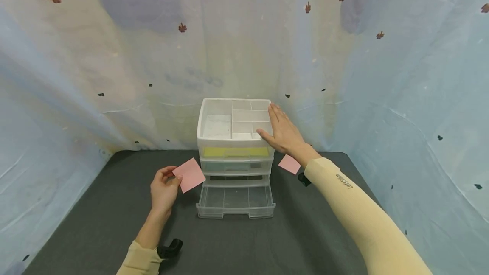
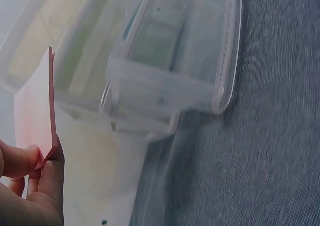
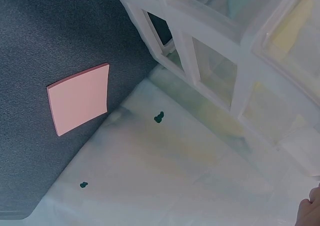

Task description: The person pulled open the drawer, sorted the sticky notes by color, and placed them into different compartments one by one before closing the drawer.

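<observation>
My left hand (image 1: 163,190) pinches a pad of pink sticky notes (image 1: 189,175) between thumb and fingers, left of a white plastic drawer unit (image 1: 217,142). In the left wrist view the pad (image 2: 36,110) is seen nearly edge-on, showing its thickness. The unit's bottom drawer (image 1: 210,213), clear plastic with dividers, is pulled out toward me. My right hand (image 1: 284,133) rests at the right rim of the unit's top tray, fingers straight and thumb spread over the compartments. Only a bit of this hand (image 3: 309,208) enters the right wrist view.
Another pink sticky note pad (image 1: 289,164) lies on the dark table (image 1: 95,224), right of the unit and near my right forearm. Something yellow (image 1: 236,152) shows inside the top drawer. A patterned curtain (image 1: 237,63) hangs behind and at both sides.
</observation>
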A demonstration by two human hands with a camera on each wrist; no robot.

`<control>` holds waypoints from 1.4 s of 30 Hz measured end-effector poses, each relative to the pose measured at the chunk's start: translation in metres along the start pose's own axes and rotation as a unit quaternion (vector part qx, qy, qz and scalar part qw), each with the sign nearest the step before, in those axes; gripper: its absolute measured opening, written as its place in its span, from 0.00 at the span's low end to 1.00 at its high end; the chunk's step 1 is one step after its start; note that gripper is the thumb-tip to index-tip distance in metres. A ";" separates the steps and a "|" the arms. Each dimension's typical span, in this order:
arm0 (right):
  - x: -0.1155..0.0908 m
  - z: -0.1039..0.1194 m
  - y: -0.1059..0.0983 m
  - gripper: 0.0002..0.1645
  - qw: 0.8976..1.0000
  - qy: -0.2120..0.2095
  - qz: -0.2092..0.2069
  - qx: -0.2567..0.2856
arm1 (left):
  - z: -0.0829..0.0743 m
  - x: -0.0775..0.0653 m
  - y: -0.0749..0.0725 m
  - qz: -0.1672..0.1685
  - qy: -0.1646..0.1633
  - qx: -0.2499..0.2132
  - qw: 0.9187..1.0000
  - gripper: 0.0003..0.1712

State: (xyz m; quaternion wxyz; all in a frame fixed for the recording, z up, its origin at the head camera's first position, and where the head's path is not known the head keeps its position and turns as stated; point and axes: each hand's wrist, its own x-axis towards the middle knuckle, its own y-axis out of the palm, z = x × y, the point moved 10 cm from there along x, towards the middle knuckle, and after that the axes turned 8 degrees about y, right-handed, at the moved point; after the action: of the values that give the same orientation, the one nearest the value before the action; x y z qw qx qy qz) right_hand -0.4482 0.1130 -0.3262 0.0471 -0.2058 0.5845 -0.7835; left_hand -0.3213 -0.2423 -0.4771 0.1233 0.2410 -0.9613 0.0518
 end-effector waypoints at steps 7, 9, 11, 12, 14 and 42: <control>-0.002 -0.001 0.001 0.58 1.000 0.002 0.003 0.006 | -0.007 -0.012 0.022 0.030 0.025 0.001 0.999 0.19; -0.002 -0.001 0.002 0.58 1.000 0.001 0.004 0.005 | -0.008 -0.016 0.028 0.036 0.030 -0.006 0.999 0.19; -0.003 -0.001 0.003 0.58 1.000 0.001 0.005 0.004 | -0.008 -0.018 0.034 0.043 0.036 -0.013 0.998 0.18; -0.002 -0.001 0.003 0.58 1.000 0.001 0.005 0.004 | -0.009 -0.020 0.036 0.046 0.038 -0.016 0.998 0.18; -0.002 -0.002 0.004 0.58 1.000 0.001 0.005 0.003 | -0.010 -0.022 0.041 0.051 0.041 -0.020 0.998 0.18; 0.000 -0.001 0.001 0.57 1.000 0.004 -0.003 0.004 | -0.017 -0.045 0.131 0.173 0.073 0.011 0.982 0.16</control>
State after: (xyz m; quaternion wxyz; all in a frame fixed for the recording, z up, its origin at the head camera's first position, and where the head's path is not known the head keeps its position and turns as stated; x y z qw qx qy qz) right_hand -0.4487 0.1139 -0.3277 0.0436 -0.2038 0.5809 -0.7868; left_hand -0.3416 -0.1038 -0.4779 0.1800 0.0682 -0.9762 0.1002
